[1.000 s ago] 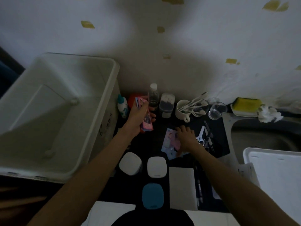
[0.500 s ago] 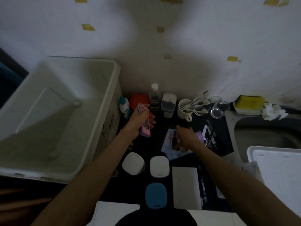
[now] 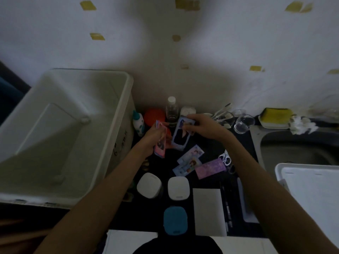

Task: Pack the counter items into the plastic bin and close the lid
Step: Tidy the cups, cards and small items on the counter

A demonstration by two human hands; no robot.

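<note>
Gripping a pink card stack, the left hand hovers beside the plastic bin. The right hand pinches a blue card above the tabletop.

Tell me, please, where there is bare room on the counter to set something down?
One bare dark patch lies between the loose cards and the two white cases. The bin is empty. The back row by the bottle and glasses is crowded, as is the scissors side.
</note>
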